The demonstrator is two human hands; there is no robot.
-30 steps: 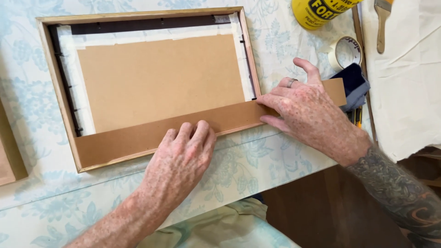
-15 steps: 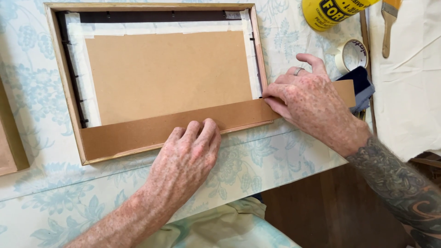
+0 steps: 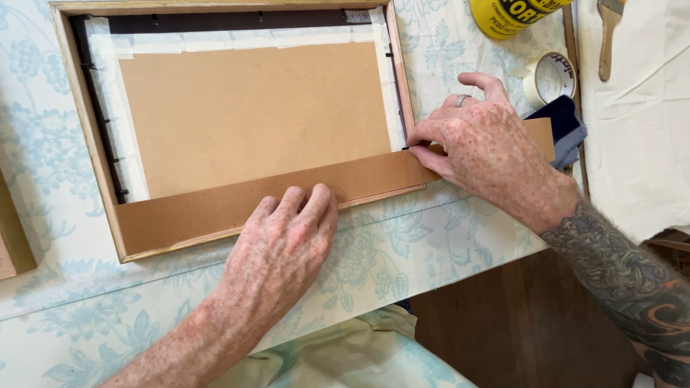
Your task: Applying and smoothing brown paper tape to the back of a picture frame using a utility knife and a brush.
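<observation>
A wooden picture frame (image 3: 72, 115) lies face down on a pale blue floral tablecloth (image 3: 43, 302), with a brown backing board (image 3: 251, 115) taped inside it by whitish tape (image 3: 129, 172). A long strip of brown paper tape (image 3: 215, 208) is laid along the frame's near edge.

The left hand (image 3: 277, 248) is pressed flat on that strip — fingers together, palm down, nothing gripped, just weight holding the strip in place. It sits about where it was half a second ago, so the strip is kept pinned the whole time.

The real change is over on the right. The right hand (image 3: 489, 154) has been drawn in from lying across the strip's far end, and its thumb and forefinger are now pinched together right at the frame's inner corner, where a thin dark tool tip seems to be held against the strip — too small to tell exactly what it is. The loose end of the strip sticks out past that pinch, beyond the frame. It looks like the spot for trimming or marking the overhang has been reached, so the edge is nearly covered.

Further right of the pinch, a roll of tape (image 3: 550, 77), a dark blue cloth (image 3: 564, 129), a yellow can (image 3: 514, 14) and a brush (image 3: 609, 36) are left sitting untouched.
</observation>
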